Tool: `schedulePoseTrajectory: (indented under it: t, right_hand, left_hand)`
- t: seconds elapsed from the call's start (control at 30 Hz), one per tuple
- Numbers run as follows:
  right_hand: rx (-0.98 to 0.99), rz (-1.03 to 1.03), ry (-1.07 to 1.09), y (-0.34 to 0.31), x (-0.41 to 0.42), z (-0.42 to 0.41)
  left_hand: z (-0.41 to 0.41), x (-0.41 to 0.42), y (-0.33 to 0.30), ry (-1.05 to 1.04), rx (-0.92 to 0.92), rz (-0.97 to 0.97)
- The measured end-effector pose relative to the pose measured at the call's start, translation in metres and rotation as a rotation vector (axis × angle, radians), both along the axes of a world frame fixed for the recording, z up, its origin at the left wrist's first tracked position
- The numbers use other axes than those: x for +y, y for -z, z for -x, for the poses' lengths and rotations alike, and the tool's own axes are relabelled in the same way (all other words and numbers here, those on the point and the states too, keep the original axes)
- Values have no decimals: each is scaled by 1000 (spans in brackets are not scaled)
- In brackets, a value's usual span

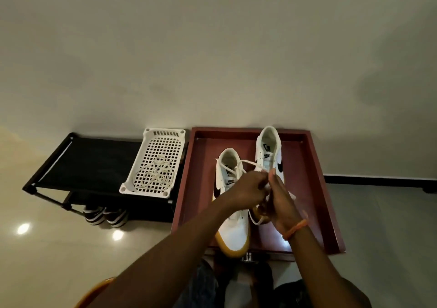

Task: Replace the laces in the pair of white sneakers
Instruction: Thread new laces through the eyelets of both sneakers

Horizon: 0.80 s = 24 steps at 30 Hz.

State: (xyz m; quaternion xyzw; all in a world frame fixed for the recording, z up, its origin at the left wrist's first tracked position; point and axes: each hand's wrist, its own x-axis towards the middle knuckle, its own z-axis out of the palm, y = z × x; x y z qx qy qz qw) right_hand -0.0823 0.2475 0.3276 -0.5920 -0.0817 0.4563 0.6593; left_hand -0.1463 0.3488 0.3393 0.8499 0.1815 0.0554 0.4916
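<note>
I count one black rack (94,163) with two striped shoes (106,215) beneath, one white basket (132,184) holding one loose lace (159,172), then two white sneakers (233,227) in one red tray (316,189). My left hand (248,189) and right hand (279,201) both pinch the white lace (250,163) above the sneakers, fingers curled.
</note>
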Motion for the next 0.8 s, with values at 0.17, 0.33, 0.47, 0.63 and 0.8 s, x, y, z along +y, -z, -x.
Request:
schedulePoseTrajectory:
  t: [0.17,0.33,0.47,0.63,0.8]
  right_hand:
    - [-353,250,148,43,-17,-33]
    - [-592,427,208,58,-16,-47]
    - [-771,623,21,55,4,-35]
    - [-1001,979,-225,57,17,-26]
    - [-1078,1049,-328,61,10,-28]
  left_hand:
    - [36,-15,33,-446,-215,-321]
    - [50,-27,70,-265,-166,-536]
    - [29,-40,87,-480,134,-570]
    - [35,-12,100,-539,172,-379]
    - [30,9,90,-533,104,-386]
